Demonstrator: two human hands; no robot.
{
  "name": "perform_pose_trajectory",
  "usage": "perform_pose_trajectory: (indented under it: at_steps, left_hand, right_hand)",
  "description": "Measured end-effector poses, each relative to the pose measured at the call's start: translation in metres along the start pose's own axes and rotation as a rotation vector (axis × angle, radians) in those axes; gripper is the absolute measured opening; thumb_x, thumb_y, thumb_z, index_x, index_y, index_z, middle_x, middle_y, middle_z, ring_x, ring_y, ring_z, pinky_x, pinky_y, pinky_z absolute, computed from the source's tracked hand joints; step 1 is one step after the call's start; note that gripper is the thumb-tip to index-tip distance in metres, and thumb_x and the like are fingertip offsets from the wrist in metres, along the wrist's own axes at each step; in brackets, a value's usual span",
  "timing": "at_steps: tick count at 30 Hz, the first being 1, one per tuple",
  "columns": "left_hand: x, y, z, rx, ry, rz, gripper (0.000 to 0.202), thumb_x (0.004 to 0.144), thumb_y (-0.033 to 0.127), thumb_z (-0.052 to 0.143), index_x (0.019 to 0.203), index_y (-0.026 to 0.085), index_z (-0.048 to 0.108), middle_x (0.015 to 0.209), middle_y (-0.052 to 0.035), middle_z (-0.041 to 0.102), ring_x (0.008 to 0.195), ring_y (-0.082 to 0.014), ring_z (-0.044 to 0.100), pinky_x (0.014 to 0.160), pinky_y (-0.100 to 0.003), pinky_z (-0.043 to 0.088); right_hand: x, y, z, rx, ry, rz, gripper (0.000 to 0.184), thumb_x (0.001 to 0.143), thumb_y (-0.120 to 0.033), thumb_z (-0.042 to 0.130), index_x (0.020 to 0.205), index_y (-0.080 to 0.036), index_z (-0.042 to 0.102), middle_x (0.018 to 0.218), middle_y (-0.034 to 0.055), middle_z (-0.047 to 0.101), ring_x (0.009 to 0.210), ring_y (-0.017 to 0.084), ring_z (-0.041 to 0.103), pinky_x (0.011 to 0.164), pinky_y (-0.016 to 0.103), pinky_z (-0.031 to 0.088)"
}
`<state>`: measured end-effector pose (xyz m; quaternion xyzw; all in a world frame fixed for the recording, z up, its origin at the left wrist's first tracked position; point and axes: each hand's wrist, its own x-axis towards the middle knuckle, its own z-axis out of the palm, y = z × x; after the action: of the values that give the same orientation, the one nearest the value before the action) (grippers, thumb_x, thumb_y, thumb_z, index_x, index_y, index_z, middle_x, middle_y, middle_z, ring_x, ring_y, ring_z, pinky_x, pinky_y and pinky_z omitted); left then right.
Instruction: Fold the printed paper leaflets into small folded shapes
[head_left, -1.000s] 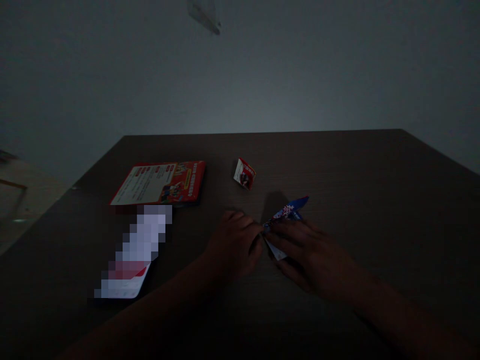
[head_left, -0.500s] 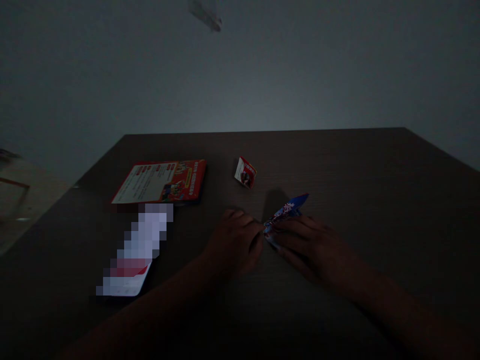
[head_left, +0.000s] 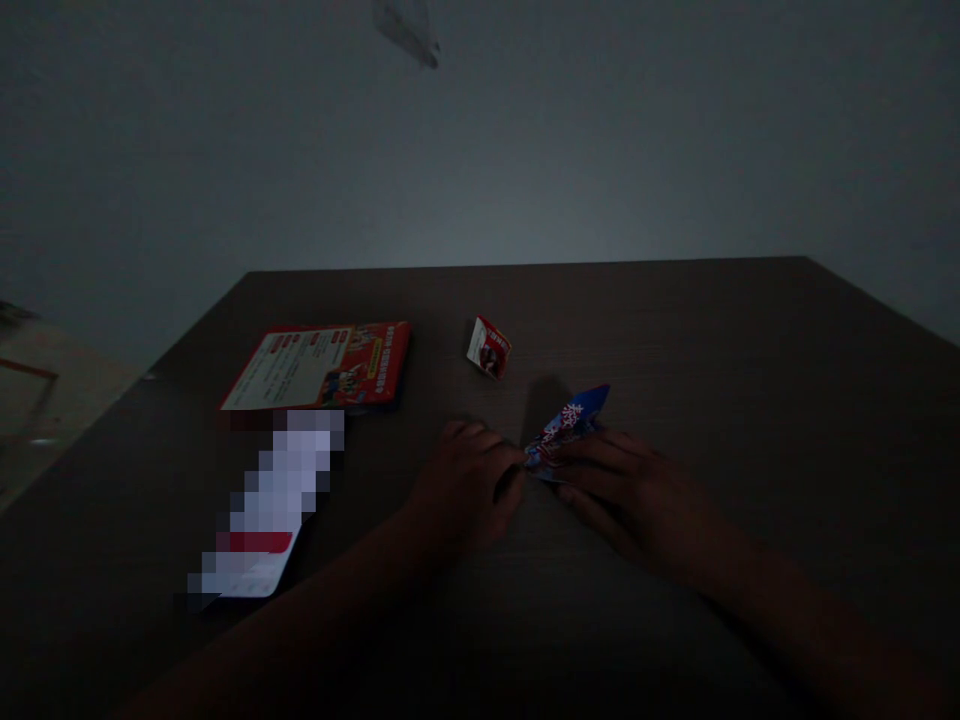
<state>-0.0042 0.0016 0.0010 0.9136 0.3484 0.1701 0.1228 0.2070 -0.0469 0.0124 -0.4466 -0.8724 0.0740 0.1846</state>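
Observation:
A piece of blue printed paper (head_left: 571, 418) with white snowflake shapes is folded into a pointed form in the middle of the table. Its left end is pinched between the curled fingers of my left hand (head_left: 469, 480). From the right, my right hand (head_left: 634, 485) grips the lower side of the paper, thumb low and fingers across it. The paper's upper point sticks up to the right, past my right fingers. Dim light hides how the folds lie underneath.
A small red and white folded paper piece (head_left: 489, 348) lies farther back. On the left are a red booklet or box (head_left: 386, 365) with printed text and a lit phone (head_left: 255, 578), its screen blurred. The dark wooden table (head_left: 675, 330) meets a grey wall (head_left: 600, 130).
The blue paper's raised point has tipped slightly left and down, with my right fingers shifting a little on it. My left hand stays almost in place.

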Motion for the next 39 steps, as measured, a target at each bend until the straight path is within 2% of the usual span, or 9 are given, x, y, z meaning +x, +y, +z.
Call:
perform_pose_trajectory:
  at_steps: [13, 21, 26, 39]
  left_hand:
    - [-0.001, -0.002, 0.002, -0.006, 0.005, -0.011, 0.018, 0.084, 0.02, 0.053, 0.097, 0.019, 0.066, 0.083, -0.0039, 0.064, 0.083, -0.0196, 0.054, 0.084, -0.039, 0.039]
    - [0.0, 0.001, -0.001, -0.012, -0.029, -0.011, 0.02, 0.083, 0.019, 0.052, 0.098, 0.018, 0.066, 0.087, -0.005, 0.065, 0.086, -0.0208, 0.053, 0.084, -0.039, 0.038]
    - [0.001, 0.001, -0.002, -0.014, -0.047, -0.02, 0.022, 0.084, 0.021, 0.052, 0.1, 0.018, 0.066, 0.088, -0.0056, 0.065, 0.086, -0.0211, 0.053, 0.084, -0.04, 0.038]
    - [0.001, 0.001, -0.002, -0.011, -0.002, -0.021, 0.018, 0.086, 0.021, 0.05, 0.097, 0.018, 0.064, 0.087, -0.0047, 0.064, 0.086, -0.02, 0.054, 0.084, -0.039, 0.04]
  right_hand:
    - [-0.002, 0.006, 0.002, 0.041, 0.019, 0.048, 0.021, 0.091, -0.026, 0.049, 0.099, -0.022, 0.068, 0.104, 0.006, 0.067, 0.096, 0.021, 0.059, 0.085, 0.041, 0.049]
    - [-0.001, 0.007, 0.004, 0.024, 0.011, 0.166, 0.022, 0.092, -0.028, 0.046, 0.089, -0.02, 0.066, 0.1, 0.0073, 0.066, 0.094, 0.022, 0.058, 0.083, 0.041, 0.045]
    - [-0.001, 0.01, 0.004, -0.02, 0.006, 0.254, 0.025, 0.093, -0.031, 0.044, 0.081, -0.02, 0.064, 0.087, 0.0062, 0.064, 0.087, 0.022, 0.058, 0.079, 0.04, 0.042]
    - [0.003, 0.011, 0.006, -0.005, -0.013, 0.379, 0.027, 0.092, -0.031, 0.044, 0.074, -0.02, 0.062, 0.081, 0.0055, 0.063, 0.085, 0.022, 0.057, 0.077, 0.037, 0.037]
